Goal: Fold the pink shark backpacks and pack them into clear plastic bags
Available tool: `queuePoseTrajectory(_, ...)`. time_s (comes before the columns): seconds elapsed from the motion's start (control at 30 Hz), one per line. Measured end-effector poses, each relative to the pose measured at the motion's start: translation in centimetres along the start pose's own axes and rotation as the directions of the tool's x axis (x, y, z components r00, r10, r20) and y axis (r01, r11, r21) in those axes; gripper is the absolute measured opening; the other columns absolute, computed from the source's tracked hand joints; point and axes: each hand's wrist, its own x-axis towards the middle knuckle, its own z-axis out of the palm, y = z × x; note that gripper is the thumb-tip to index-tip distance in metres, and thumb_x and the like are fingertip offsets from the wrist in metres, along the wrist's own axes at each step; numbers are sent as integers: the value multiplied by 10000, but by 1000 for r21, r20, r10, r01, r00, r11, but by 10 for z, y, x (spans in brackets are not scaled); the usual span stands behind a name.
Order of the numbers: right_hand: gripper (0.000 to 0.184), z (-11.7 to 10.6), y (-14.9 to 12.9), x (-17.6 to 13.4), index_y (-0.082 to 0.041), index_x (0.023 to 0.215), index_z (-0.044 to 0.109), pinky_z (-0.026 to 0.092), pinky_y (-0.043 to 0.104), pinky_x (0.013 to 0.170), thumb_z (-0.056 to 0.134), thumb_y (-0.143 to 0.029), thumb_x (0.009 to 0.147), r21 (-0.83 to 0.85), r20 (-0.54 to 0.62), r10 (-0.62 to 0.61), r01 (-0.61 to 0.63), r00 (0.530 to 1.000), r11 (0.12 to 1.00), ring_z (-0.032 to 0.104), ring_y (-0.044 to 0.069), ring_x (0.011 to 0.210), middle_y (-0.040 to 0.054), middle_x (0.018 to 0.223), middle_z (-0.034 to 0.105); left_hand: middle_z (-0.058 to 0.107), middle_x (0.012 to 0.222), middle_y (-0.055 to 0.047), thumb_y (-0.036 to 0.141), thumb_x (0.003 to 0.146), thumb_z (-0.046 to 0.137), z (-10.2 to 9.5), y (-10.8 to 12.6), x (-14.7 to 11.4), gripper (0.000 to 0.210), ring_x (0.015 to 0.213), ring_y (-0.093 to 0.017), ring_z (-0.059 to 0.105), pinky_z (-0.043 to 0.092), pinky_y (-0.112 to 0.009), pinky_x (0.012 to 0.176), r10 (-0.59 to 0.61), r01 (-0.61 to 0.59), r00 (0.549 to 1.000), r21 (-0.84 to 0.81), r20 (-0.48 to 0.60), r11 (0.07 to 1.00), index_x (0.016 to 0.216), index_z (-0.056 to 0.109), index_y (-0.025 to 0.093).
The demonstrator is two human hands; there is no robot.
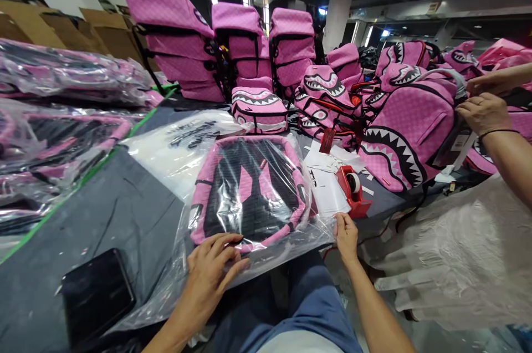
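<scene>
A pink and black backpack [216,203] lies with its strap side up inside a clear plastic bag [291,245] on the table in front of me. My left hand [214,267] rests on the bag's near edge by the backpack's lower rim, fingers spread. With thumb and fingers, my right hand [346,236] pinches the bag's near right corner. Close beyond it stand a red tape dispenser [355,192] and white paper sheets [330,192]. More plastic bags [174,145] lie flat beneath and behind the backpack.
A black phone [97,292] lies at the left. Bagged backpacks [62,76] are piled beyond the green table edge. Pink stacks [178,42] and shark-mouth bags [328,101] line the back. At right, a co-worker's hands [484,112] hold a shark-mouth backpack [415,126].
</scene>
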Motion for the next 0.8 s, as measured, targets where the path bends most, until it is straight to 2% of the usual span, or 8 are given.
queuePoseTrajectory(0.1,587,-2,1,1,-214,819,655,345,255,444,556,-792,811,-3,12,3,-3,1000,1000,426,128,436,-58,482,453,766,1078,-32,532,957,534,-4,-5,14,333,1128,-299,622,365,-494,1002,-39,39,999,-22,12,999,816,708,286)
queuePoseTrajectory(0.17,593,-2,3,4,-208,834,665,326,253,430,573,-792,798,11,26,33,-34,999,999,404,120,413,-65,469,446,774,1030,-39,566,903,576,-5,-12,30,354,1110,-300,632,383,-496,1011,-102,109,990,-71,99,991,745,715,281)
queuePoseTrajectory(0.3,612,3,8,13,-199,799,665,272,250,397,639,-805,716,54,79,131,-135,988,989,340,101,369,-75,431,437,768,906,-71,614,715,669,-1,-31,59,415,957,-274,669,495,-402,903,-227,322,916,-268,332,908,536,629,242)
queuePoseTrajectory(0.4,616,0,9,19,-187,777,665,272,245,389,735,-780,624,74,138,217,-228,966,971,352,95,364,-58,462,502,764,906,-78,578,669,693,3,-37,64,374,958,-275,672,506,-383,905,-258,384,884,-292,390,876,523,643,237)
queuePoseTrajectory(0.53,583,-36,2,34,-178,791,678,343,240,424,814,-704,579,12,85,211,-212,974,977,514,142,474,-6,585,611,771,897,-85,595,665,672,7,-37,61,387,964,-295,677,510,-372,865,-264,392,874,-271,408,879,508,651,242)
queuePoseTrajectory(0.6,551,-65,-6,48,-176,822,695,403,255,479,777,-690,641,-66,-35,102,-104,994,992,577,172,564,21,648,650,776,899,-86,641,645,667,10,-39,59,421,970,-311,680,506,-365,844,-277,394,877,-258,394,882,497,646,248)
queuePoseTrajectory(0.7,500,-102,-20,75,-184,814,705,490,305,648,691,-676,725,-277,-161,-96,48,982,960,610,198,694,59,742,697,787,913,-75,728,583,683,13,-49,57,481,953,-318,691,516,-337,790,-304,410,879,-256,367,875,490,653,258)
queuePoseTrajectory(0.8,501,-118,-25,102,-187,764,708,494,328,732,657,-683,713,-409,-182,-132,47,974,911,610,212,761,75,783,714,799,949,-47,809,573,683,17,-59,55,538,943,-307,702,520,-321,746,-278,405,865,-254,418,878,506,675,275)
